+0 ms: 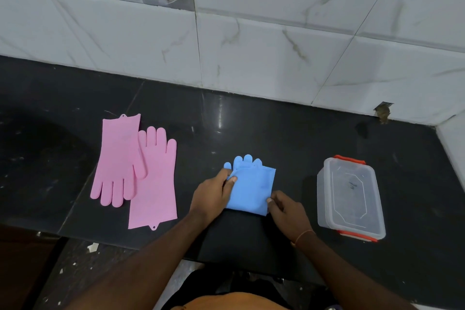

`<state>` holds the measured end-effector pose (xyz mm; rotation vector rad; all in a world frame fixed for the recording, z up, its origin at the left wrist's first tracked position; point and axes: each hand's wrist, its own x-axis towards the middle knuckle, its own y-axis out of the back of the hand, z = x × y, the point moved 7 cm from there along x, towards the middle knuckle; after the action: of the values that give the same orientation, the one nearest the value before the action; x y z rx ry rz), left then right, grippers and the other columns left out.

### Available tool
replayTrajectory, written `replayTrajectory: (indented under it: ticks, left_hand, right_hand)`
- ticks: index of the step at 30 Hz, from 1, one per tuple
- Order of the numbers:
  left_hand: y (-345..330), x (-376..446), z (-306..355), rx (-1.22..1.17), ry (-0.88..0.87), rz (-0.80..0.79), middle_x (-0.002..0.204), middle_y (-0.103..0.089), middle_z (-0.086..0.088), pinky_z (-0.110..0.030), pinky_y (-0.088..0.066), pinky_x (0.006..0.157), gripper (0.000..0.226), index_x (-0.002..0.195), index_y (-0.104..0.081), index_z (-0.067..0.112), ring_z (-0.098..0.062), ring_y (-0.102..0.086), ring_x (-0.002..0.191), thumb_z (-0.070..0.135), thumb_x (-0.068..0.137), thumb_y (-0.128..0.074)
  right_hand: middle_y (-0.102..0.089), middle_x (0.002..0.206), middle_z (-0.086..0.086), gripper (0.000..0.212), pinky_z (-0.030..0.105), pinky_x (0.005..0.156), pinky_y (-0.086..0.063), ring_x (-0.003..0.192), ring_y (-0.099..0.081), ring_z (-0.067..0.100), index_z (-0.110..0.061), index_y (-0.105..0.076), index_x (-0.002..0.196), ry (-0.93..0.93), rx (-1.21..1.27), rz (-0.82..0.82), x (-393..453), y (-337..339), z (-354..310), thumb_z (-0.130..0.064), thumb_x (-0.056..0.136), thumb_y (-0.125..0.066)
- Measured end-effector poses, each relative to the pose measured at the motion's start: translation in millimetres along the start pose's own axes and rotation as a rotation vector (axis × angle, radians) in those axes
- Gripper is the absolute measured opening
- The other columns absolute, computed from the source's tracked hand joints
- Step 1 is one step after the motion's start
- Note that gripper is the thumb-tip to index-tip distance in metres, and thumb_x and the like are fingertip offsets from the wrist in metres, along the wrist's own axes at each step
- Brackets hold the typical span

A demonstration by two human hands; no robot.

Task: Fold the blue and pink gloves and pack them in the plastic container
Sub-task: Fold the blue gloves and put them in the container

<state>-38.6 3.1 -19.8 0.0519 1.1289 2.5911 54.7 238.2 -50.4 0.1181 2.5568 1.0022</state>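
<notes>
Pinching folded blue gloves (251, 191): left hand (214, 196), right hand (286, 211).

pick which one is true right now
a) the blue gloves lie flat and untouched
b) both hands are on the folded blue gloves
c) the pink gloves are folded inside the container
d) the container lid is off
b: the left hand and right hand both grip the folded blue gloves, while the pink gloves lie unfolded on the counter.
</notes>
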Motion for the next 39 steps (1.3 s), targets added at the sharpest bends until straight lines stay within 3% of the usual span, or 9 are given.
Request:
replayTrajectory:
  ticks: [7, 11, 15, 19, 23, 25, 29, 34, 39]
  left_hand:
    - [-2, 6, -10, -0.08, 0.211, 0.128, 0.075, -0.068, 0.01, -0.032, -0.052, 0.067, 0.03, 0.083, -0.065, 0.029, -0.008, -0.064, 0.072, 0.054, 0.098, -0.068]
    - [-11, 5, -22, -0.156, 0.355, 0.079, 0.092, -0.07, 0.009, -0.033, -0.058, 0.074, 0.039, 0.091, -0.065, 0.027, -0.01, -0.069, 0.081, 0.065, 0.088, -0.074]
    - [-14, 10, -21, -0.214, 0.389, 0.011, 0.094, -0.067, 0.015, -0.019, -0.045, 0.063, 0.048, 0.103, -0.059, 0.028, -0.001, -0.065, 0.084, 0.066, 0.082, -0.081]
    - [-16, 7, -29, -0.202, 0.369, -0.006, 0.09, -0.067, 0.014, -0.019, -0.048, 0.063, 0.034, 0.094, -0.057, 0.034, -0.005, -0.068, 0.082, 0.052, 0.085, -0.085]
    - [-12, 2, -29, -0.21, 0.347, 0.026, 0.09, -0.07, 0.013, -0.018, -0.052, 0.063, 0.035, 0.093, -0.062, 0.034, -0.005, -0.07, 0.079, 0.062, 0.086, -0.081]
    - [-8, -3, -30, -0.234, 0.313, 0.04, 0.084, -0.072, 0.015, -0.019, -0.053, 0.064, 0.033, 0.089, -0.065, 0.033, -0.003, -0.071, 0.077, 0.062, 0.086, -0.081]
    - [2, -8, -25, -0.187, 0.132, 0.061, 0.08, -0.068, 0.015, -0.02, -0.051, 0.067, 0.024, 0.075, -0.063, 0.028, -0.007, -0.066, 0.083, 0.037, 0.089, -0.081]
    - [6, 4, -5, -0.256, -0.043, 0.054, 0.091, -0.068, 0.018, -0.015, -0.055, 0.075, 0.009, 0.097, -0.076, 0.03, -0.009, -0.067, 0.089, 0.03, 0.092, -0.084]
    - [-4, 19, -4, -0.221, -0.026, -0.012, 0.097, -0.069, 0.018, -0.017, -0.056, 0.075, 0.012, 0.107, -0.074, 0.034, -0.004, -0.066, 0.092, 0.038, 0.096, -0.078]
  right_hand:
    - [-0.068, 0.083, -0.009, 0.024, 0.03, 0.077, -0.057, 0.079, -0.066, 0.01, -0.03, -0.063, 0.086, -0.134, -0.033, 0.024, 15, -6, 1, -0.046, 0.103, -0.056]
    - [-0.068, 0.082, -0.01, 0.018, 0.022, 0.071, -0.051, 0.078, -0.065, 0.008, -0.031, -0.064, 0.085, -0.188, -0.002, 0.024, 15, -10, 2, -0.042, 0.099, -0.063]
    - [-0.068, 0.081, -0.013, 0.013, 0.016, 0.067, -0.047, 0.078, -0.067, 0.007, -0.035, -0.061, 0.09, -0.183, 0.074, 0.075, 8, -9, -1, -0.043, 0.096, -0.069]
    - [-0.07, 0.08, -0.012, 0.027, 0.019, 0.068, -0.052, 0.076, -0.068, 0.008, -0.034, -0.062, 0.089, -0.18, 0.152, 0.142, 5, -6, -5, -0.058, 0.089, -0.073]
    - [-0.068, 0.078, -0.009, 0.042, 0.026, 0.071, -0.058, 0.074, -0.067, 0.012, -0.035, -0.06, 0.095, -0.144, 0.104, 0.17, 6, -3, -13, -0.073, 0.08, -0.072]
    - [-0.065, 0.086, -0.013, 0.043, 0.026, 0.074, -0.059, 0.078, -0.065, 0.011, -0.038, -0.058, 0.105, -0.109, 0.082, 0.203, 7, 1, -18, -0.069, 0.081, -0.074]
    - [-0.055, 0.106, -0.019, 0.04, 0.018, 0.079, -0.052, 0.09, -0.06, 0.007, -0.038, -0.06, 0.116, 0.011, 0.052, 0.209, 14, 7, -30, -0.059, 0.086, -0.076]
    - [-0.058, 0.101, -0.017, 0.02, 0.016, 0.075, -0.049, 0.088, -0.062, 0.005, -0.037, -0.065, 0.094, 0.013, 0.103, 0.187, 26, 7, -33, -0.045, 0.087, -0.081]
    - [-0.066, 0.09, -0.014, 0.017, 0.024, 0.074, -0.056, 0.082, -0.066, 0.009, -0.032, -0.058, 0.087, -0.03, 0.086, 0.153, 35, 7, -24, -0.036, 0.099, -0.069]
